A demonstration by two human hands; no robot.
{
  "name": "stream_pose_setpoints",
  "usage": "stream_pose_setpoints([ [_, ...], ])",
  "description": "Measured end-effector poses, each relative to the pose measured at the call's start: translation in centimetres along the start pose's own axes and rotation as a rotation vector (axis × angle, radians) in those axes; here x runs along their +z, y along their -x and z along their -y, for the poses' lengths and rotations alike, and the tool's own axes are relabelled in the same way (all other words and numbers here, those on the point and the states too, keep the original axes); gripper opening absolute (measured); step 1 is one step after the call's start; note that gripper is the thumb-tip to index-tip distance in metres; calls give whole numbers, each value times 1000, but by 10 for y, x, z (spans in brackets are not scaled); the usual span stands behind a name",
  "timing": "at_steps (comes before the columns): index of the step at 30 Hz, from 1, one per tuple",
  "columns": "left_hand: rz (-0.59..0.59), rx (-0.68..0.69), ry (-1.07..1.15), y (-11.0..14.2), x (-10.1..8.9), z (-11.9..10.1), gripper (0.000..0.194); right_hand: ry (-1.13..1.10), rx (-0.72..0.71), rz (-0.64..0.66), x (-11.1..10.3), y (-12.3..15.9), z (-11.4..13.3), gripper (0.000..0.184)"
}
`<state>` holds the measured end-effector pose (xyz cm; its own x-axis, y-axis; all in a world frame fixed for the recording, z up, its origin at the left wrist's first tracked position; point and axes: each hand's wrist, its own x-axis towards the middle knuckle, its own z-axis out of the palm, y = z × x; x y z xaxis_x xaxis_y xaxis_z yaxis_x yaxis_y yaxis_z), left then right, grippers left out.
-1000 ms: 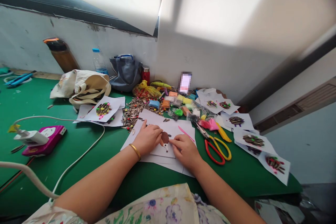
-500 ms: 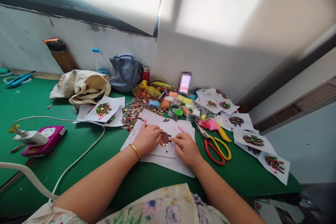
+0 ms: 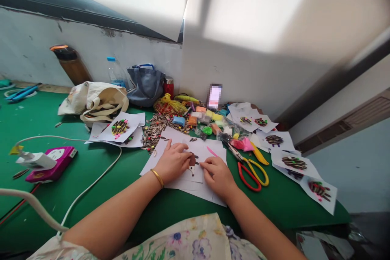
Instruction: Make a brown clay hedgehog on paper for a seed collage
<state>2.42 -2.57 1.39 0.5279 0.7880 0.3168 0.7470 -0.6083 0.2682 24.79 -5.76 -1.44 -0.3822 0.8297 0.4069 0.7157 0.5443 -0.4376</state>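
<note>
A small white card [image 3: 198, 176] lies on larger white sheets [image 3: 219, 146]. On it is a brown clay hedgehog [image 3: 192, 160] with a pale pointed face and dark dots. A few sunflower seeds [image 3: 196, 163] sit along its right edge. My left hand [image 3: 175, 160], a gold bangle at the wrist, rests on the card. Its fingers are apart, partly over the hedgehog's upper left side. My right hand [image 3: 217, 175] is at the card's right edge with its fingers drawn together. Those fingertips are close to the seeds; anything between them is too small to make out.
Loose sunflower seeds [image 3: 157, 128] and clay packets [image 3: 192, 121] lie behind the paper. Red-and-yellow scissors [image 3: 250, 172] and a pink strip [image 3: 212, 151] are at right. Seed-decorated cards [image 3: 294, 162] flank both sides. A white cable [image 3: 91, 185] crosses the green table at left.
My right fingertips have moved slightly down and right, off the hedgehog's edge. My left fingers have shifted and bent more, over the hedgehog's left side.
</note>
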Motion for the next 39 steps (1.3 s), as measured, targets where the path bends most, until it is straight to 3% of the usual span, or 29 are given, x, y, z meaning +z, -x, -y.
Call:
stream_pose_setpoints([
  [6, 45, 166, 60, 2, 0, -9, 20, 23, 3, 55, 0, 4, 4, 33],
  [12, 59, 198, 7, 3, 8, -10, 19, 66, 4, 75, 3, 3, 5, 35],
  [20, 49, 183, 9, 3, 10, -11, 26, 46, 32, 37, 5, 0, -1, 39],
  [26, 44, 161, -56, 1, 14, -12, 37, 164, 79, 107, 5, -6, 5, 39],
  [34, 44, 162, -77, 1, 17, -13, 37, 230, 125, 178, 3, -10, 10, 32],
  [39, 32, 92, 13, -2, 10, -9, 32, 197, 146, 189, 0, -10, 8, 43],
])
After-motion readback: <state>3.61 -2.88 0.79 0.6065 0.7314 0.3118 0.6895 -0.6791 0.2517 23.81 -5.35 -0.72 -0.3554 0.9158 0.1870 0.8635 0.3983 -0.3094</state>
